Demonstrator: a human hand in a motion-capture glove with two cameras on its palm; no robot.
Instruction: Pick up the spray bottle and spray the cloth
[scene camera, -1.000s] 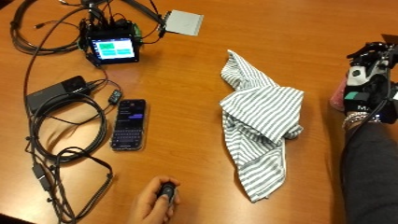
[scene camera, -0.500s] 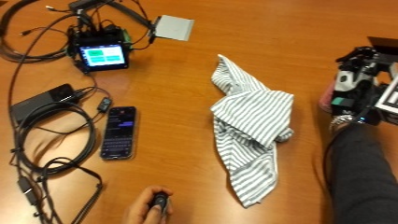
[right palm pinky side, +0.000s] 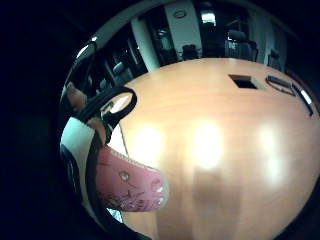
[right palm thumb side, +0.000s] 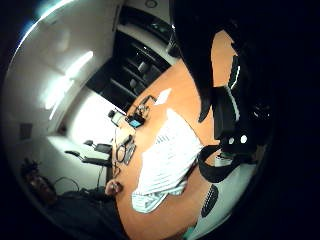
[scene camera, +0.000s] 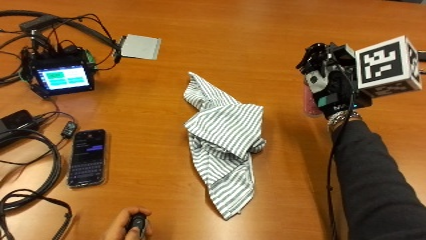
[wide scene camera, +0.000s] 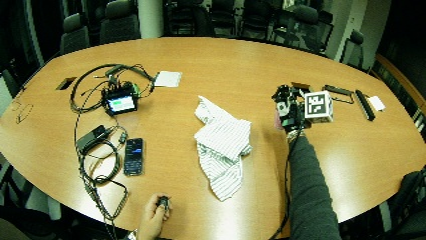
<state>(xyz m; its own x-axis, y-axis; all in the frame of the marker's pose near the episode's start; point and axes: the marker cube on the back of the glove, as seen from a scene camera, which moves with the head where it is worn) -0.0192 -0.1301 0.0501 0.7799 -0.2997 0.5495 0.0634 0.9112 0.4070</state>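
A crumpled grey-and-white striped cloth (scene camera: 225, 140) lies in the middle of the wooden table (scene camera: 266, 40); it also shows in the wide view as the cloth (wide scene camera: 223, 145) and in the thumb side palm view as the cloth (right palm thumb side: 165, 160). To its right, my gloved right hand (scene camera: 331, 85) is raised over the table and grips a pink spray bottle (scene camera: 309, 102). The bottle's pink body (right palm pinky side: 127, 187) sits close against the palm. The bottle's nozzle is hidden behind the hand.
A phone (scene camera: 88, 157), a small screen device (scene camera: 63, 77), cables (scene camera: 26, 150) and a grey square pad (scene camera: 140, 47) lie on the left. A bare hand (scene camera: 130, 225) at the near edge holds a small black object. Dark flat items (wide scene camera: 363, 102) lie far right.
The outside camera has shifted. My right hand still holds the pink bottle to the right of the cloth, perhaps slightly nearer to it. The cloth lies as before.
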